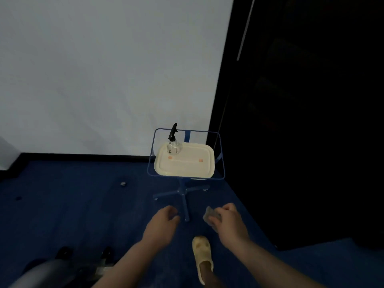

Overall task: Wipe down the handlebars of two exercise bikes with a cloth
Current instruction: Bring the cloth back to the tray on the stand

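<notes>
At the lower left corner of the blue carpet [62,204], part of a grey and black machine [47,269] shows, blurred and cut by the edge; it cannot be told what it is. A wide stretch of bare carpet runs from there back to the black baseboard under the white wall [104,69]. The left hand [164,222] reaches forward over this open floor, palm down, fingers loosely curled and holding nothing. Just beyond it stands a blue wheeled stand [185,196] whose wire frame carries a cream tray [187,166]. A clear spray bottle [173,145] with a black trigger head stands upright at the tray's far left corner; the rest of the tray is bare apart from two small orange marks. A cream slipper [202,252] is planted on the carpet between the two forearms. The right hand [227,222] is held forward at the same height, fingers closed around a bunched grey cloth [211,215], which sticks out to its left, near the stand's foot. Right of it the room is dark.
</notes>
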